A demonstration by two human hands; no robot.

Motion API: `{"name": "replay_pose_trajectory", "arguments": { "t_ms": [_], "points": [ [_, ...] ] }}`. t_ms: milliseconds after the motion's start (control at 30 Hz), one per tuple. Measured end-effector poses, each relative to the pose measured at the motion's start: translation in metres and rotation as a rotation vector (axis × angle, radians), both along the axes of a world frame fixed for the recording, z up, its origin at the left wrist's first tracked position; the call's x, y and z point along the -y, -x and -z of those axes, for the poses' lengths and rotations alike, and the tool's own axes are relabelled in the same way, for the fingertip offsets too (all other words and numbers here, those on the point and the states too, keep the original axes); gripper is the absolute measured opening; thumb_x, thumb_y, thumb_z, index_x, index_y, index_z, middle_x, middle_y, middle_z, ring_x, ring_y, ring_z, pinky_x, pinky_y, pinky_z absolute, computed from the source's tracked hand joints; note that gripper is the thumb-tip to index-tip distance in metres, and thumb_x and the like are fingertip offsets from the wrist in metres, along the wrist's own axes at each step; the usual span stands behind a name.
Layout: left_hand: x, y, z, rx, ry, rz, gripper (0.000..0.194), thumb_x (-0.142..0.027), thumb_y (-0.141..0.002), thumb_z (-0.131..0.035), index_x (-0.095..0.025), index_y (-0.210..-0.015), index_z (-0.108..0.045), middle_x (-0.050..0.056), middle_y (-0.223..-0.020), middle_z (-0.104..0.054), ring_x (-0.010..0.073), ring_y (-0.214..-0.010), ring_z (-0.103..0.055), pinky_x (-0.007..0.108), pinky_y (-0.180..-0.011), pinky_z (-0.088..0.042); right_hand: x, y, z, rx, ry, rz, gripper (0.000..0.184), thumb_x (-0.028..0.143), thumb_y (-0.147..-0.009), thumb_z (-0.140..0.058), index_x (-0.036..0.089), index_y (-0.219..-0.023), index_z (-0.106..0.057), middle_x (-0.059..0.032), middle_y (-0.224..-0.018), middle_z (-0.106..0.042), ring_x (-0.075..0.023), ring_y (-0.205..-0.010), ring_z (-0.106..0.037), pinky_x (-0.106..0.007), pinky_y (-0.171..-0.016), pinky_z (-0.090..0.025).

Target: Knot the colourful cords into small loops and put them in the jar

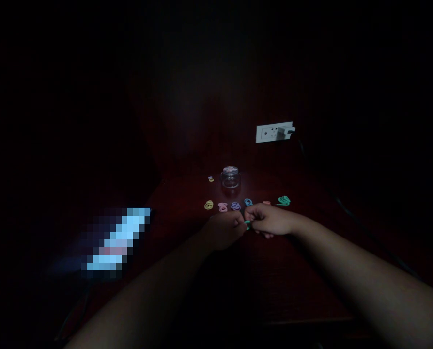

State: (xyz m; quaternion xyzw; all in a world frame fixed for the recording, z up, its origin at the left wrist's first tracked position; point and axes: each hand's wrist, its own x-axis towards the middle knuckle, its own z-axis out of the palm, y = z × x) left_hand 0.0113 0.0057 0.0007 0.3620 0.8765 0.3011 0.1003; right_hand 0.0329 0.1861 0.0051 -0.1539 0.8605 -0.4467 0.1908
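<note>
My left hand (224, 230) and my right hand (272, 219) meet above the dark red table. Between their pinched fingertips is a small green hair tie (247, 224), partly covered by the fingers. Just beyond the hands lies a row of hair ties sorted by colour: a yellow pile (208, 205), a pink pile (223, 207), a purple pile (235, 206), a blue pile (248, 201), an orange-pink pile (266, 203) mostly hidden by my right hand, and a green pile (284, 200) at the right end.
A clear lidded jar (230, 178) stands behind the row. Left of it lie a few small bands (211, 179). A lit, pixelated screen (120, 242) is at the left. A wall socket (274, 132) holds a plug, and a cable (369, 232) runs along the right. The surroundings are very dark.
</note>
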Motion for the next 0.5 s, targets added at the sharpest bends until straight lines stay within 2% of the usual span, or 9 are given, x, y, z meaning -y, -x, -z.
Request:
{"name": "replay_pose_trajectory", "arguments": {
  "t_ms": [500],
  "points": [
    [-0.0006,-0.0018,-0.0004,-0.003,-0.005,-0.022,0.019,-0.037,-0.077,-0.047,-0.019,-0.074,-0.054,-0.001,-0.071,-0.059,0.0105,-0.062,-0.05,0.019,-0.052,-0.035,0.001,-0.0007,-0.0007,0.005,-0.004,0.018,0.009,0.012,-0.067,-0.042,0.017,-0.075,-0.042,0.0062,-0.057,-0.05,-0.0042,-0.035,-0.047,-0.013,-0.031,-0.032]
  ]
}}
